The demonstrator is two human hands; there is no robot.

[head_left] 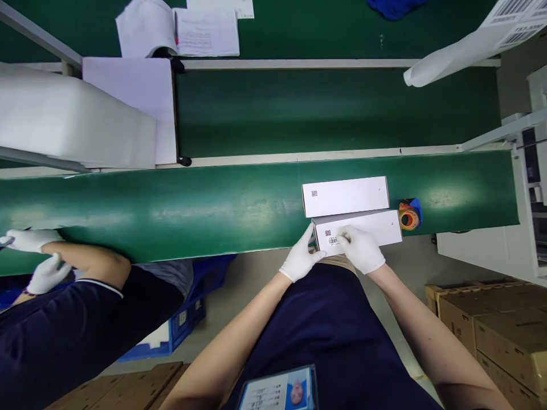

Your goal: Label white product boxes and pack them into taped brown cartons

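A long white box lies at the front edge of the green bench, overhanging it slightly. My left hand, in a white glove, grips this box's left end, with the thumb by the near edge and the fingers by the far corner. On the top face, near a small QR code, sits a barcode label. My gloved right hand has its fingers drawn together at the label's right edge, pressed to the box. Just behind lies a second white box with a QR code but no barcode label in view.
An orange and blue tape roll stands right of the boxes. At left, a co-worker's gloved hands are over the bench. A shelf frame runs behind, with a barcode label roll at upper right. Cartons stand at lower right.
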